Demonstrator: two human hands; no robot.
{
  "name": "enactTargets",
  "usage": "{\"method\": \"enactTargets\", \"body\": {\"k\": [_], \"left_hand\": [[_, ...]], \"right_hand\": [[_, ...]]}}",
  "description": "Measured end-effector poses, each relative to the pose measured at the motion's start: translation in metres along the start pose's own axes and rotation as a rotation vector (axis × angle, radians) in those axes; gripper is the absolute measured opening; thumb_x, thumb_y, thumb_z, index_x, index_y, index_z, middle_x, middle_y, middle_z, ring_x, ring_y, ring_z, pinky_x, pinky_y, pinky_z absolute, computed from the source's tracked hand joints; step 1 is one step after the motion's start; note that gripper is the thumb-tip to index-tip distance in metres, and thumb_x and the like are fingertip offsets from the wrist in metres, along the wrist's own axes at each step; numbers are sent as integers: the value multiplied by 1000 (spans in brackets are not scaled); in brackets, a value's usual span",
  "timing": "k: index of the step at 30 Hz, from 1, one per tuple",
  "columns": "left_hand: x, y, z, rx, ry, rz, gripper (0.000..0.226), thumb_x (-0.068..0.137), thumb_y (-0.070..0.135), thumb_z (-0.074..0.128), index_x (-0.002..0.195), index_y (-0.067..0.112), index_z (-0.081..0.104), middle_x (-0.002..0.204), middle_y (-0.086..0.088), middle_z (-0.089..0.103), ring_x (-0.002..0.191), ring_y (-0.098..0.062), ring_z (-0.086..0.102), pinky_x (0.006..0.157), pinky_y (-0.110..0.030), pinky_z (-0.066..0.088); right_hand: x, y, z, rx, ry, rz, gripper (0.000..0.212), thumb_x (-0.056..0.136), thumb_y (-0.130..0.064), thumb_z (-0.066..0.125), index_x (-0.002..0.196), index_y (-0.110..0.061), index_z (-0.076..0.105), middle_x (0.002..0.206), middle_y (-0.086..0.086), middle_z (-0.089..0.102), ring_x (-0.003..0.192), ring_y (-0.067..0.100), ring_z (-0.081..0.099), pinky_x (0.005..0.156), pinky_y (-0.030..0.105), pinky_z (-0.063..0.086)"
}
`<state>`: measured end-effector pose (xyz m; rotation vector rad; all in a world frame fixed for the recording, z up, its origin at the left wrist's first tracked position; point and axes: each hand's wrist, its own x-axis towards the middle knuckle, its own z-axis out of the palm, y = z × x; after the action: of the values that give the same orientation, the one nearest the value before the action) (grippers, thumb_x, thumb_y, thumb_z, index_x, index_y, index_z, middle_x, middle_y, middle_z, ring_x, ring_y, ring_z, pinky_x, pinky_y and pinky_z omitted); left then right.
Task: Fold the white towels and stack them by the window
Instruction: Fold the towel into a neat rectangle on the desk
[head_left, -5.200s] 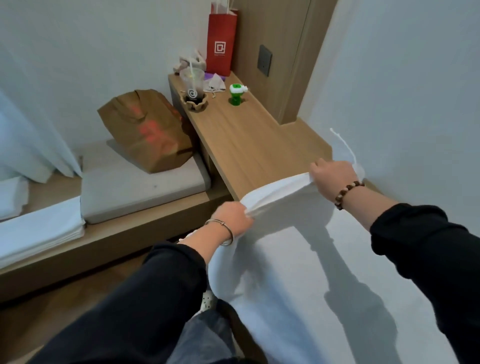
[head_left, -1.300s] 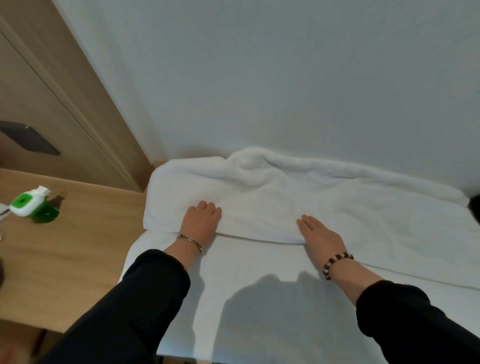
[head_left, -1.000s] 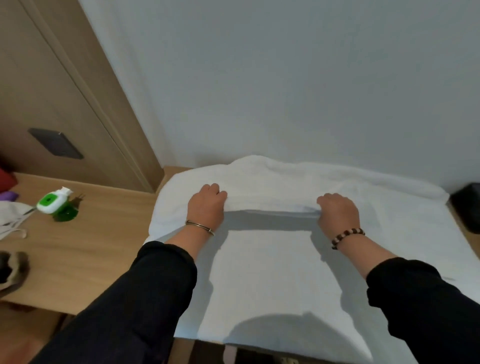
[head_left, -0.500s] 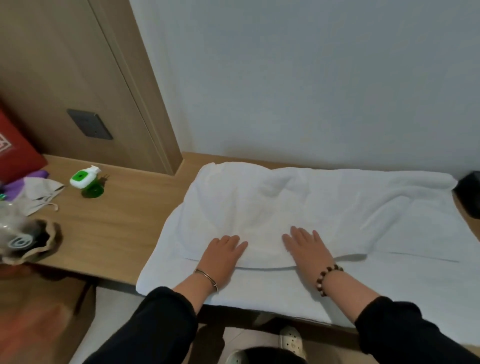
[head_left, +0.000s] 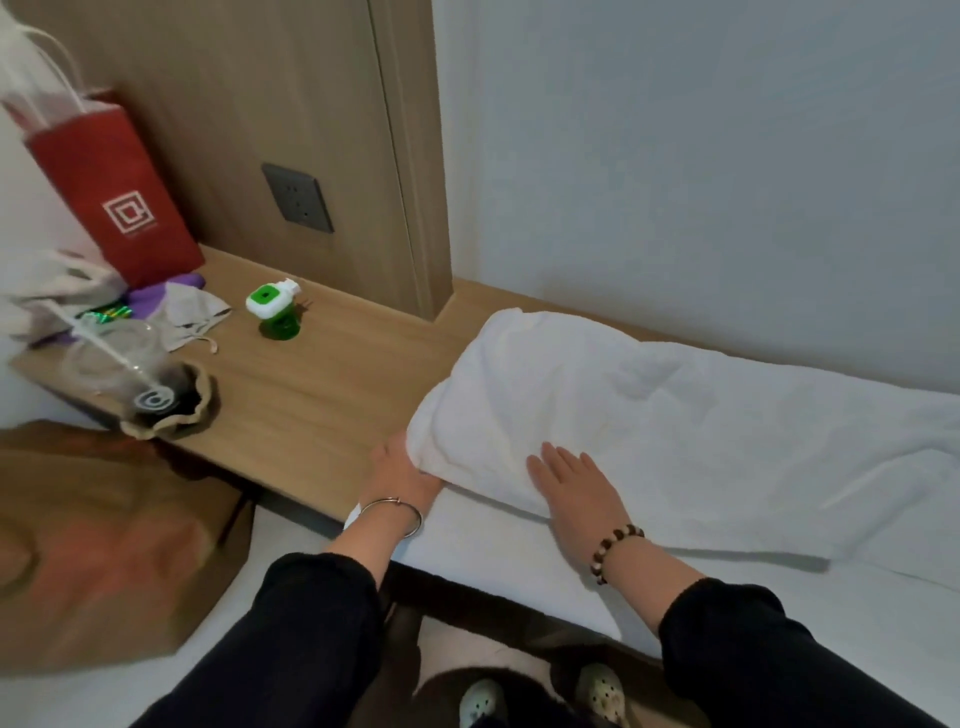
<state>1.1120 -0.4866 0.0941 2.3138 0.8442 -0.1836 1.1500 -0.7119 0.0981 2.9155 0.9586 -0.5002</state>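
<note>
A white towel lies folded lengthwise on the wooden ledge against the pale wall, with a lower layer sticking out along the near edge. My left hand is at the towel's left end, fingers tucked out of sight under the upper layer and holding it. My right hand lies flat on the towel's near edge, fingers straight. No window or towel stack is in view.
On the ledge to the left stand a green plug-in device, a plastic cup with a straw, crumpled cloths and a red paper bag. A brown paper bag sits low on the left. A wall socket is behind.
My left hand has slid from the towel's near edge to its left end and gone under the top layer. My right hand stays flat. The view has swung left.
</note>
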Motion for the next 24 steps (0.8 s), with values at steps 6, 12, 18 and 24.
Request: {"method": "enactTargets", "body": {"k": [6,12,18,24], "left_hand": [[10,-3,-37,-81,-373,-254,47,81,38,69,116,10,55,109,-3,61,94,-24,57,77,-31,44],[12,-33,-58,-282,-420,-199,32,92,24,61,115,2,60,106,-13,64,99,-31,60,87,-37,48],[5,-49,-41,197,-178,-127,39,88,44,58,109,11,63,98,-9,65,94,-28,62,73,-32,47],[-2,-64,-29,222,-102,-17,31,92,45,50,111,21,54,100,-1,64,85,-21,58,68,-29,44]], "right_hand": [[22,-30,-7,138,-25,129,72,93,-5,41,153,-17,2,156,7,19,141,24,24,110,34,33],[27,-30,-17,164,-47,199,55,99,-26,39,150,-22,19,141,4,45,122,23,48,93,31,44],[38,-19,-46,411,-46,349,32,101,-29,37,99,-9,61,105,15,65,82,26,53,65,27,36],[29,-26,-116,417,413,459,34,97,-27,47,92,0,66,102,22,66,96,39,58,69,32,36]]}}
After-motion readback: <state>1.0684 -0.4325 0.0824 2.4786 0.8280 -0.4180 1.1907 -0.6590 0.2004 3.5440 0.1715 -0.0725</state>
